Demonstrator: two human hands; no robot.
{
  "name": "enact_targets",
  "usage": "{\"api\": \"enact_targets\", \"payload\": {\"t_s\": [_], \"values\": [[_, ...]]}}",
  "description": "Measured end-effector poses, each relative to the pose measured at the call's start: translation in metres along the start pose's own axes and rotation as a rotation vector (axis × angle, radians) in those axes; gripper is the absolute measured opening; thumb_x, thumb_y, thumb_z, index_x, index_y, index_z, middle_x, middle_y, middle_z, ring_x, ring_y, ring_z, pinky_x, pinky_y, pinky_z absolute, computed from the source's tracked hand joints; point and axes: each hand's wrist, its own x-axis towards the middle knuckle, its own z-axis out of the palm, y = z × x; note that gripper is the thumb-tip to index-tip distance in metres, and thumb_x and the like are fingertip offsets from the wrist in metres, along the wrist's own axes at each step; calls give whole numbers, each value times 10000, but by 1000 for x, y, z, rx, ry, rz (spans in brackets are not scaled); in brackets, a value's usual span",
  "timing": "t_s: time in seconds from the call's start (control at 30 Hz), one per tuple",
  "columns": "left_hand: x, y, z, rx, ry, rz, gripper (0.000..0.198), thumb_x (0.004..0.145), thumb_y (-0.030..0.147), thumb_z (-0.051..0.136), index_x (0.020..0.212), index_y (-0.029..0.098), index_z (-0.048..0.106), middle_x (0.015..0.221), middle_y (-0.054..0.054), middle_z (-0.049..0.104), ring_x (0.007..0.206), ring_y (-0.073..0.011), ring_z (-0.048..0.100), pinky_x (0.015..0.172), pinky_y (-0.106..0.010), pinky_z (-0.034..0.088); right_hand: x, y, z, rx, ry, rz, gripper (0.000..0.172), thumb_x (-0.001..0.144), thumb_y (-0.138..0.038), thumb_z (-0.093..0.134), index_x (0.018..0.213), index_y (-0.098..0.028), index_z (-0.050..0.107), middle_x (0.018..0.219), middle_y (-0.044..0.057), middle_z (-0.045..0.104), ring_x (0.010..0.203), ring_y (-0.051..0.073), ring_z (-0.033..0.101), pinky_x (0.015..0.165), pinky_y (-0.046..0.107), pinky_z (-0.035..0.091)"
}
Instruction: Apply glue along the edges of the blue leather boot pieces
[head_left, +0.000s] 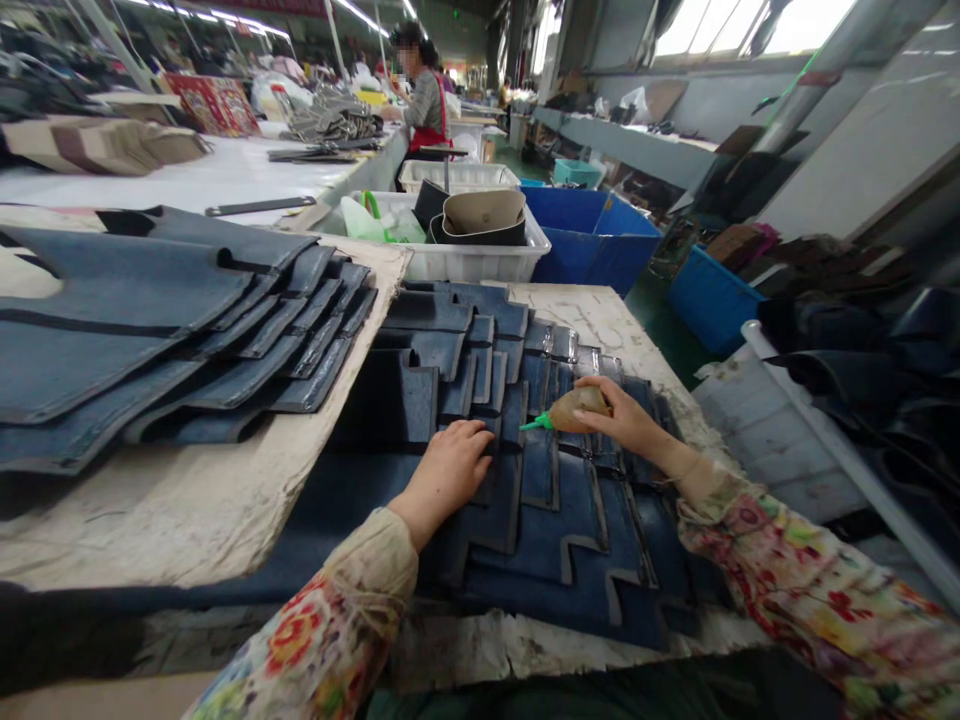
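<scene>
In my right hand (611,410) is a brownish squeeze bottle (576,411) with a green nozzle (535,422), held tilted so that the nozzle points left. Below it, dark blue panels (540,520) with grey edges lie overlapped in steps on the worktable. Shiny wet-looking strips run along some panel edges at the far right of the spread. My left hand (452,465) rests on the panels left of the nozzle, palm down, fingers stretched and slightly curved. The nozzle tip is a short way from its fingers; whether it touches a panel I cannot tell.
On a raised board (322,440) at left lies another stack of blue panels (187,330). Behind the table stand a white crate (480,262) holding rolled pieces and a blue bin (592,240). A person (427,100) works farther back. A grey crate (780,440) stands at right.
</scene>
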Motion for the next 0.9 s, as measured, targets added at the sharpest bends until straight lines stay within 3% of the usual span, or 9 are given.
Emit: {"api": "enact_targets", "payload": {"t_s": [0.07,0.23,0.37,0.57,0.73,0.9], "values": [[0,-3,2,39,-5,-26,362,830,254,529,1180,172,579,1325,-66,510,1228,-249,434,1026,-409,401,-7,-4,-1,16,-60,-3,429,746,-415,625,1110,-219,512,1071,62,579,943,222,583,857,383,492],[-1,-5,7,56,-38,-12,397,812,244,548,1204,183,558,1332,-61,499,1246,-240,407,1030,-394,405,-15,-7,1,5,22,-15,434,742,-416,629,1108,-218,506,1076,65,564,964,228,570,858,389,491],[-2,-4,7,65,-33,-1,392,816,252,554,1202,186,554,1322,-65,507,1241,-233,412,1047,-398,389,-20,-10,3,2,-36,-32,433,750,-411,623,1117,-215,507,1064,59,567,958,222,569,852,378,487],[-1,-4,8,57,-39,-1,397,819,254,551,1210,185,548,1321,-58,506,1245,-224,405,1058,-378,375,-28,-17,5,-10,-11,-33,434,752,-414,620,1115,-205,504,1058,65,562,950,220,564,855,380,479],[1,-5,9,71,-45,5,405,813,255,559,1211,180,546,1326,-69,500,1243,-231,409,1042,-381,389,-39,-22,4,-7,-112,-26,420,764,-401,608,1123,-207,507,1048,60,572,922,211,575,828,358,490],[1,-6,9,79,-34,20,404,818,258,551,1213,173,547,1317,-72,509,1234,-231,420,1036,-363,393,-43,-23,6,-14,-31,5,427,755,-406,613,1116,-207,500,1063,69,564,939,218,569,844,370,483]]}}
